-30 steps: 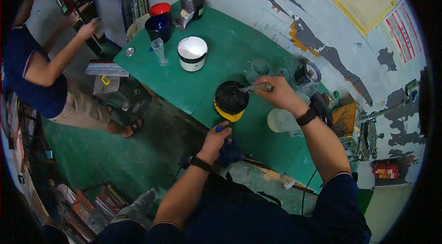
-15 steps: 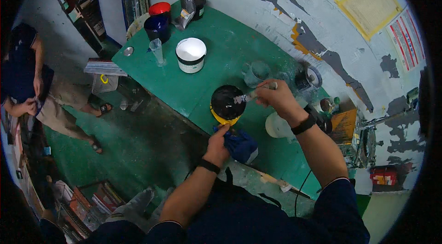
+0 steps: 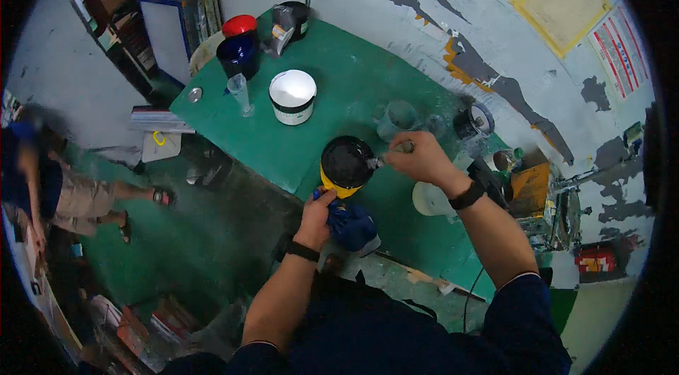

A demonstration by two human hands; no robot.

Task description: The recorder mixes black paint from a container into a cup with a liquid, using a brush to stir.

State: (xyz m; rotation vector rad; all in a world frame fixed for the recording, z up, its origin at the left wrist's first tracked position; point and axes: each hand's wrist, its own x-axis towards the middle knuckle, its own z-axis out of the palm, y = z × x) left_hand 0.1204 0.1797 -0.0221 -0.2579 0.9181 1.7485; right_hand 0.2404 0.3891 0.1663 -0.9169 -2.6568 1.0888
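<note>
Two hands of mine are at the yellow tub (image 3: 340, 189), which sits on the green table (image 3: 353, 67) close to the edge by my body. My right hand (image 3: 423, 161) is clamped on the spatula (image 3: 378, 162), its blade at the tub's right rim. My left hand (image 3: 316, 218) is closed on a blue cloth (image 3: 351, 228) just below the tub, thumb up against its yellow side; whether those fingers also grip the wall, I cannot tell. I judge the spatula light and stiff, best taken by its handle, clear of the smeared end. The tub I expect to be fairly heavy if deep with the black paste (image 3: 346, 160) inside, and slippery wherever that has run; its outer wall is the place to steady it. The cloth should be soft and give easily. Up and left of the tub is a white tub (image 3: 294, 114), white inside, though I can't tell coating from contents. Farther that way are a clear cup (image 3: 241, 95), seemingly empty, and a blue tub (image 3: 238, 60), dark within. Just beyond the yellow tub, to its right, a clear jug (image 3: 397, 120) looks filmed with residue.
</note>
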